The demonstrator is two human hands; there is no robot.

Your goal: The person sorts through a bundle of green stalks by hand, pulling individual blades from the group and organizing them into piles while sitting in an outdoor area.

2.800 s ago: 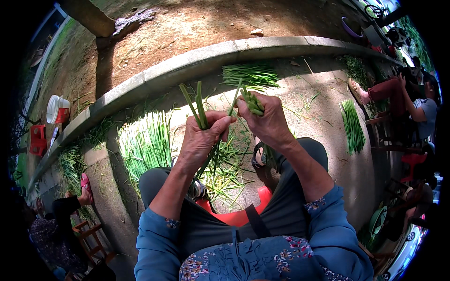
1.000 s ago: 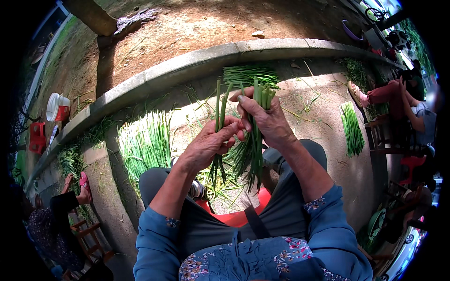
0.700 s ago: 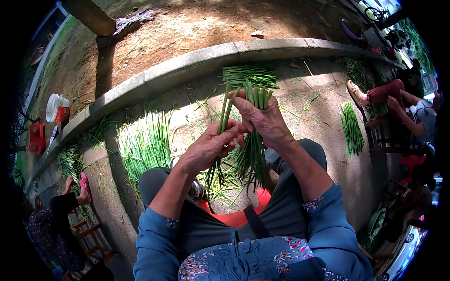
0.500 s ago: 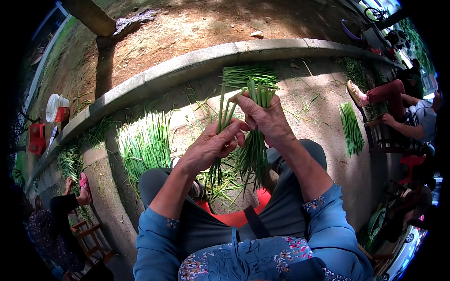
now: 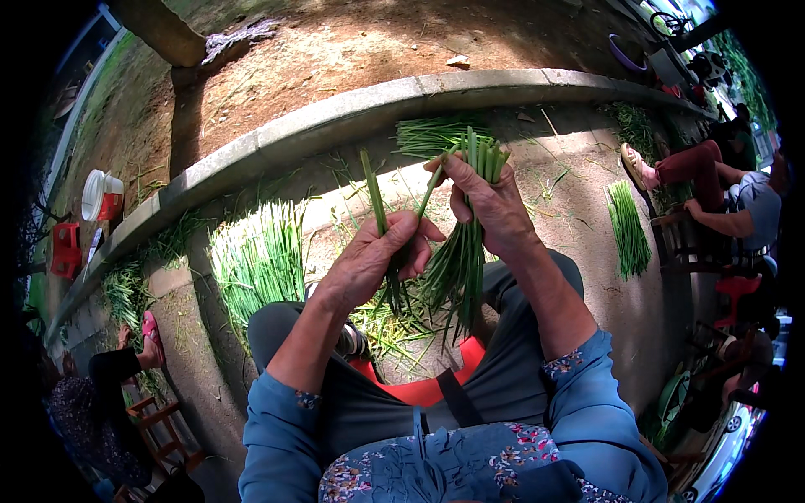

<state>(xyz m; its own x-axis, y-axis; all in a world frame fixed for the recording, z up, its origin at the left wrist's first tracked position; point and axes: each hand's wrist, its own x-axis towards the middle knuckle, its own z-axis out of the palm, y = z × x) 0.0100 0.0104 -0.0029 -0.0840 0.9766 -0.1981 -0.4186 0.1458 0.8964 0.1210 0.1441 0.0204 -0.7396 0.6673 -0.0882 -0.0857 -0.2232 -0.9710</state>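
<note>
My left hand is closed around a few long green stalks, their cut ends pointing up and their thin tips hanging below. A thicker bunch of green stalks is gripped in my right hand, its pale ends sticking up past the fingers. Between the two hands slants a single stalk. My right thumb and forefinger pinch its upper end, and its lower part passes by my left fingers. Under my hands, loose trimmings litter the pavement between my feet.
A large pile of stalks lies at my left, with a smaller pile ahead by the curb. Farther right is another bundle, near a seated person. A second person sits at the left; beyond stands a white bucket.
The stalks in my left hand have shifted left, away from the right-hand bunch. One stalk now stands apart between the hands, pinched by my right fingers. My right hand has moved slightly right.
</note>
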